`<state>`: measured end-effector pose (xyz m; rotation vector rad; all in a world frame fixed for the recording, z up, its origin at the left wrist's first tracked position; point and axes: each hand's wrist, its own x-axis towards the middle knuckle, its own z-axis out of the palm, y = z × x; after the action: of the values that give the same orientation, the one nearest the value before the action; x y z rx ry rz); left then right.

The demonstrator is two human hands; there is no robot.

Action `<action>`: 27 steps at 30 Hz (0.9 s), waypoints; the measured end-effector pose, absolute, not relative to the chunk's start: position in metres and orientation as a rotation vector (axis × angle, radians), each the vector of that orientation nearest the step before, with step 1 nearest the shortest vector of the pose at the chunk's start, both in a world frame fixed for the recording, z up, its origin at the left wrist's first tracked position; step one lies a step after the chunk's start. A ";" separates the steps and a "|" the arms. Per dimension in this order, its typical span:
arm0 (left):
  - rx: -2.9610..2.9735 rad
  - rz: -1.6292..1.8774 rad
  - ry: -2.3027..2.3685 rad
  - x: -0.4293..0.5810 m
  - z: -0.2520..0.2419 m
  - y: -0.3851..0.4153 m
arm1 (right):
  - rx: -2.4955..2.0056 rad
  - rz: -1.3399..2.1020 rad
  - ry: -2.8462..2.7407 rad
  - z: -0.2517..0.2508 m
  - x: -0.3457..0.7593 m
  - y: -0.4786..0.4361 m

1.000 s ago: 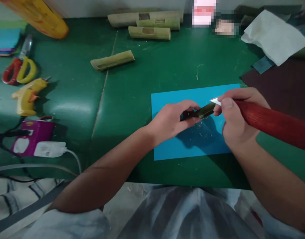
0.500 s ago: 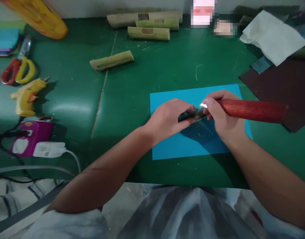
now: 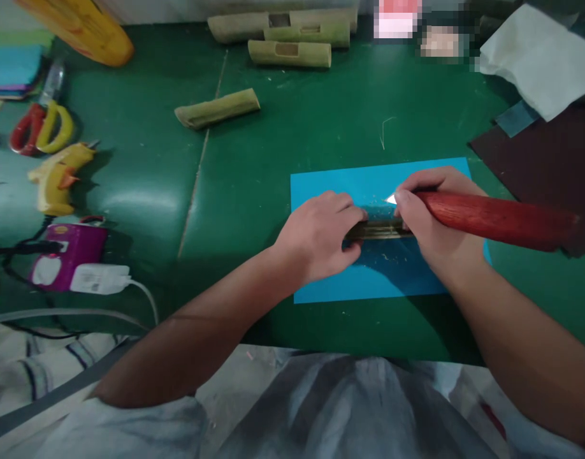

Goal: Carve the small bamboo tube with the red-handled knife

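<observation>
Left hand: We see our left hand (image 3: pixel 321 234) closed over the left end of a thin bamboo strip (image 3: pixel 379 229). Its grip is narrow, with the fingers folded down on the strip.
Right hand: Our right hand (image 3: pixel 433 226) has its grip wrapped around a knife (image 3: pixel 500 220), close to the blade. It sits at the strip's right end.
Knife: Its long red handle runs out to the right, past the edge of the paper. The pale blade tip shows just above the strip and points left (we cannot tell whether the edge touches the bamboo).
Bamboo strip: It lies nearly level between our two hands, over the middle of a blue sheet (image 3: pixel 331 287).
Blue sheet: It lies flat on the green desk (image 3: pixel 254 159), with small shavings (image 3: pixel 392 258) scattered below our hands.
Far edge: Short bamboo pieces (image 3: pixel 290 54) lie side by side, and one more bamboo piece (image 3: pixel 217 109) lies alone, nearer to us.
Left side: We see scissors (image 3: pixel 39 127) with red and yellow handles, a yellow glue gun (image 3: pixel 58 182), and a purple box (image 3: pixel 70 252) touching a white charger (image 3: pixel 99 278).
Right side: A white cloth (image 3: pixel 541 60) lies above a dark brown sheet (image 3: pixel 536 153).
</observation>
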<state>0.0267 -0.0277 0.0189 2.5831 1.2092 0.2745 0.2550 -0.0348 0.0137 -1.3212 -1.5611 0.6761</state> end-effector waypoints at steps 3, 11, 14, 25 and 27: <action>2.532 0.412 1.122 0.028 0.007 -0.022 | -1.314 0.658 -1.643 0.016 0.256 -0.037; 2.419 0.616 0.965 0.031 -0.012 -0.011 | -1.303 0.732 -1.716 0.011 0.251 -0.028; 2.400 0.626 0.989 0.033 -0.011 -0.011 | -1.289 0.756 -1.658 0.013 0.250 -0.025; 2.365 0.649 0.979 0.035 -0.013 -0.010 | -1.344 0.879 -1.654 0.019 0.250 -0.024; 2.362 0.644 0.981 0.035 -0.012 -0.011 | -1.341 0.877 -1.627 0.018 0.250 -0.025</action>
<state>0.0350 -0.0106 -0.0118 2.3624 0.9812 0.6441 0.2502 -0.0249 0.0181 -1.3409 -1.6272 0.8769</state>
